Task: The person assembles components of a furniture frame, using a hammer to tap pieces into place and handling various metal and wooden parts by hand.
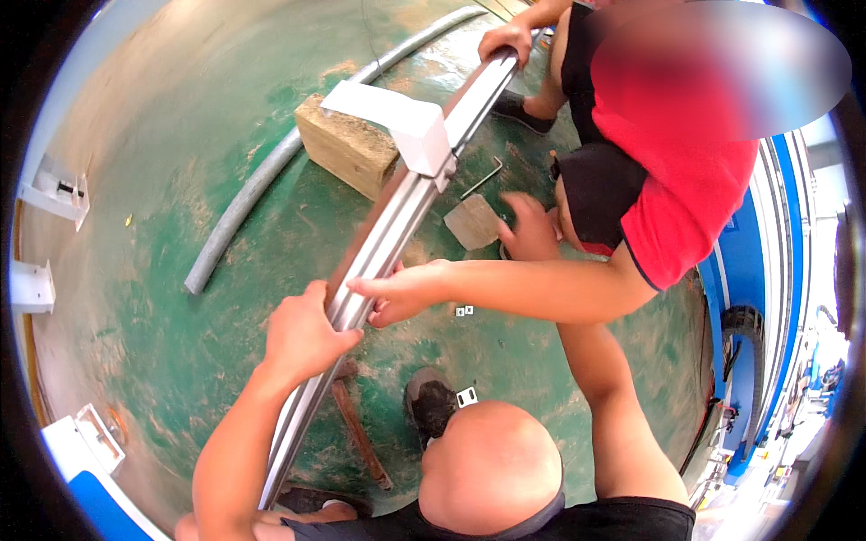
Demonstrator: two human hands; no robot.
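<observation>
A long silvery metal rail (394,216) runs diagonally from the lower left to the far upper middle. My left hand (305,335) is wrapped round its near part. Passing under a co-worker's forearm, my right hand (530,227) is beside a small wooden block (473,222), its fingers apart; whether it touches the block I cannot tell. A white bent bracket (419,132) sits on the rail. One co-worker's hand (397,290) touches the rail just beyond my left hand, and their other hand (508,42) grips its far end.
A larger wooden block (345,149) is under the rail. On the green floor lie a grey pipe (242,209), a hex key (483,178), a hammer (359,431), small white pieces (464,311) and a slotted white plate (466,397). The co-worker in red (690,189) crouches at right.
</observation>
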